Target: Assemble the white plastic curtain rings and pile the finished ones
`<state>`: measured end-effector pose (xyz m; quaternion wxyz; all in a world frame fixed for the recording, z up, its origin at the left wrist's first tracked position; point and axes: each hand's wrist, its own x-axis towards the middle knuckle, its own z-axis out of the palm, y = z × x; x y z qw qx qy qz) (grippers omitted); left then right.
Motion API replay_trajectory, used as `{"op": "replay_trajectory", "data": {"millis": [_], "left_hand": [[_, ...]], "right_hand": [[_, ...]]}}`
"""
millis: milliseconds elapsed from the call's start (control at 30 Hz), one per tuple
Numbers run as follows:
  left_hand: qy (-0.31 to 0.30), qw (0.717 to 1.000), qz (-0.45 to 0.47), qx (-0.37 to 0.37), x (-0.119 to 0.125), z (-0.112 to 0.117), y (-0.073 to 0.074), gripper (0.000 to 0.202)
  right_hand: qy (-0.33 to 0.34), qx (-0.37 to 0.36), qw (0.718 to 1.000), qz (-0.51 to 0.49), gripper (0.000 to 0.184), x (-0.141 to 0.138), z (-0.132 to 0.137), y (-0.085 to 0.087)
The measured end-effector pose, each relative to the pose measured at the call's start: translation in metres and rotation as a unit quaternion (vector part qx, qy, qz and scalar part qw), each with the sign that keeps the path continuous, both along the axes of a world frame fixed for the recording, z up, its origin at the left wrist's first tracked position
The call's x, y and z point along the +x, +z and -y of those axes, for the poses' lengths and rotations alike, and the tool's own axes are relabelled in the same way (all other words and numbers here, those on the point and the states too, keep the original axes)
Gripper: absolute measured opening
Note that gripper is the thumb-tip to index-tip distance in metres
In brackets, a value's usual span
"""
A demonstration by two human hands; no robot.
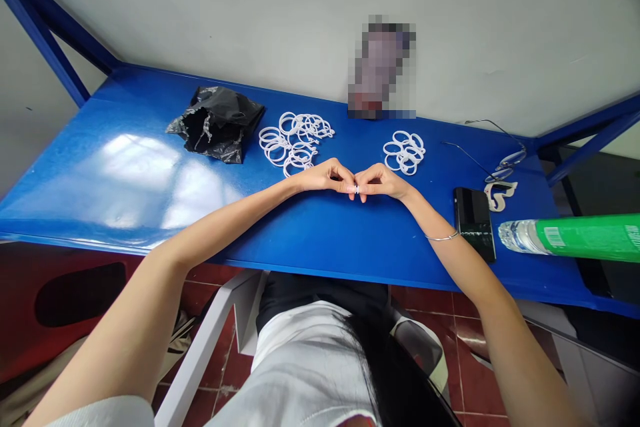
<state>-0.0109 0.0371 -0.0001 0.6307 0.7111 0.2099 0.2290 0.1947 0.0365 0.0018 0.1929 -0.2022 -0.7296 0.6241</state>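
My left hand (pixel 334 178) and my right hand (pixel 376 181) meet over the blue table, fingertips pinched together. Between them shows a small white plastic piece (pixel 357 189), mostly covered by the fingers; it looks like part of a white ring. Just beyond my left hand lies a loose pile of white plastic rings (pixel 280 147) with small eyelets, like curtain rings. A smaller cluster of the same white rings (pixel 401 153) lies beyond my right hand.
A crumpled black plastic bag (pixel 227 117) sits open at the back left. To the right are eyeglasses (pixel 505 165), a black phone (pixel 474 223), a white curved item (pixel 500 196) and a green-labelled bottle (pixel 575 237). A pixelated object (pixel 383 70) leans on the wall.
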Motion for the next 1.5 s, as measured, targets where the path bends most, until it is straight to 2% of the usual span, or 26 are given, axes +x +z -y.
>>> {"op": "replay_trajectory", "data": {"millis": [433, 700, 1000, 1500], "left_hand": [[-0.029, 0.998, 0.023, -0.044, 0.0001, -0.0003, -0.0016, 0.034], [-0.035, 0.998, 0.009, -0.052, -0.0002, -0.0006, 0.0000, 0.034], [-0.048, 0.997, 0.010, -0.053, 0.0001, -0.0021, -0.0018, 0.028], [-0.052, 0.997, 0.014, -0.048, -0.0002, -0.0017, -0.0006, 0.023]], "right_hand": [[-0.015, -0.010, 1.000, -0.004, 0.027, -0.0010, 0.0004, 0.0016], [-0.013, -0.004, 1.000, 0.018, 0.030, -0.0002, 0.0003, 0.0010], [-0.022, -0.003, 0.999, 0.024, 0.024, -0.0003, 0.0010, 0.0015], [-0.026, -0.011, 0.999, 0.034, 0.023, -0.0007, 0.0018, -0.0001]]}}
